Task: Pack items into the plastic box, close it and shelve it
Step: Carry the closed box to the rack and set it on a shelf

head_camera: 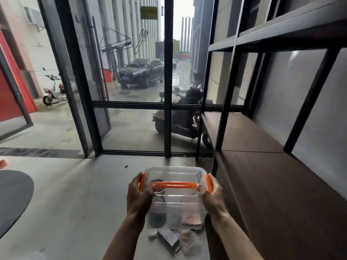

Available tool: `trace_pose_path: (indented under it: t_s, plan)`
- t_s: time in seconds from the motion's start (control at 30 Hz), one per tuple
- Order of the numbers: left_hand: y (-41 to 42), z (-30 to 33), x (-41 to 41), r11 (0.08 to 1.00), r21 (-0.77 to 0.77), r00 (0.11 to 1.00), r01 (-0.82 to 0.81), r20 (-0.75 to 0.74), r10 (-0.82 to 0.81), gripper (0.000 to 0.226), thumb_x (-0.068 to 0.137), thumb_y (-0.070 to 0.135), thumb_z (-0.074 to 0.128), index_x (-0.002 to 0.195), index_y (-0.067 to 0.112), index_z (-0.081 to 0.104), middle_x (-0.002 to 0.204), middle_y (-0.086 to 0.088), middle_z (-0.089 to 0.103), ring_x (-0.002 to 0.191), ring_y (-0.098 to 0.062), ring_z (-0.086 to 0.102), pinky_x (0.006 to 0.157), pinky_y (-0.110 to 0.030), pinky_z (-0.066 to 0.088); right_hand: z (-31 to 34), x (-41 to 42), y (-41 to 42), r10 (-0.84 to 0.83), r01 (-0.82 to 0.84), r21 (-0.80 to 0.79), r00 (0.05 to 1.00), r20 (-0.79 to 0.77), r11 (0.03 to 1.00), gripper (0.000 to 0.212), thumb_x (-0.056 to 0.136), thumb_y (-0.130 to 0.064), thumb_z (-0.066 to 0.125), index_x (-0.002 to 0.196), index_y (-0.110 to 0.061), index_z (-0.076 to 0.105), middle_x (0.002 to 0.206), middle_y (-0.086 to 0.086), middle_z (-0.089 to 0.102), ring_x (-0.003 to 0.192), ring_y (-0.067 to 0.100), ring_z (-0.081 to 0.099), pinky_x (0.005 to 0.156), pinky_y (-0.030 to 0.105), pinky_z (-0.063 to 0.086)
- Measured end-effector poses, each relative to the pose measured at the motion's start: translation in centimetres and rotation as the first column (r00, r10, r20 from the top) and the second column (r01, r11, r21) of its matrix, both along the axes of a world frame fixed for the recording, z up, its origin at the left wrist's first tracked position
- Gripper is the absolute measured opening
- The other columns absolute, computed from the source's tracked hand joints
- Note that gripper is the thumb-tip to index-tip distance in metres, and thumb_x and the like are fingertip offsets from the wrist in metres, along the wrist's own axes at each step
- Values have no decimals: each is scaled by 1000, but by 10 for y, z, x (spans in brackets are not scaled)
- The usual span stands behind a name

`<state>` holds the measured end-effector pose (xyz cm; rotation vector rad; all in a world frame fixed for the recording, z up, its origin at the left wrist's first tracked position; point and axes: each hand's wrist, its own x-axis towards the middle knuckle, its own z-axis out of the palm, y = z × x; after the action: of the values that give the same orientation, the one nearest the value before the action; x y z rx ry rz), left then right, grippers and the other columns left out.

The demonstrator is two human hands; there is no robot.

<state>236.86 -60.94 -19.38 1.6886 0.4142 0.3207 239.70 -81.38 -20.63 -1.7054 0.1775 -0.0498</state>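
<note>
Both hands, the left hand (138,196) and right hand (214,197), grip the plastic box (174,199) between them by its orange latches (142,182). If one latch pops open, the box may tilt before reaching the shelf (272,184) to the right.

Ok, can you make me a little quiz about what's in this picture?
1. True or false: both hands hold the plastic box.
2. What colour is the box's handle?
3. Where is the shelf: A) to the person's left, B) to the person's right, C) behind the glass?

Key:
1. True: the left hand and right hand each have a grip on one end.
2. Orange.
3. B.
</note>
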Motion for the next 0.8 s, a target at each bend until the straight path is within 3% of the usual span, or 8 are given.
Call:
trace_pose_path:
  t_s: [0.13,0.27,0.33,0.5,0.57,0.67,0.8]
  plan:
    - [-8,4,109,1000,13,1000,21,-17,-21,71,88,28,71,149,20,37,151,-10,42,132,-34,46,104,-54,44,2,105,-9,-23,23,22,1000,-18,999,73,96,-24,64,158,-23,26,124,4,49,108,25,56,93,50,57]
    - [-19,8,205,995,45,996,85,-24,-84,69,88,28,70,149,22,38,151,-8,43,133,-31,46,106,-55,43,7,188,-25,-98,100,48,994,-40,994,68,97,-26,61,156,-24,26,124,3,52,87,7,56,61,23,50]
    - [-32,10,243,990,61,992,127,-25,-126,67,88,24,70,148,20,39,150,-9,45,133,-30,46,106,-54,43,8,218,-40,-136,140,61,988,-70,988,60,97,-26,61,149,-22,31,123,5,56,86,6,56,54,19,49]
    - [-95,6,339,939,67,942,336,-23,-335,66,88,17,71,147,16,42,148,-9,48,131,-28,49,107,-49,43,8,271,-102,-345,351,46,933,-102,935,45,96,-24,62,136,-23,42,112,1,62,92,16,64,67,30,57]
    - [-131,2,372,894,31,894,448,-16,-447,66,86,14,73,146,17,43,147,-8,49,128,-27,52,107,-51,44,4,279,-132,-446,449,9,889,-101,894,45,95,-30,63,135,-26,43,115,3,62,98,21,66,80,44,61]
    - [-191,-3,409,788,-10,788,616,-18,-616,68,86,13,73,145,23,43,143,-4,52,124,-26,55,105,-52,45,0,281,-175,-613,608,-82,784,-99,790,52,94,-33,65,140,-18,44,119,7,59,105,26,62,93,51,56]
    - [-270,-4,435,588,-27,588,809,-16,-809,67,82,14,77,141,24,46,133,0,58,119,-21,57,104,-45,46,-1,261,-220,-799,794,-97,592,-104,601,64,95,-29,67,150,-12,39,137,11,54,114,26,57,98,43,50]
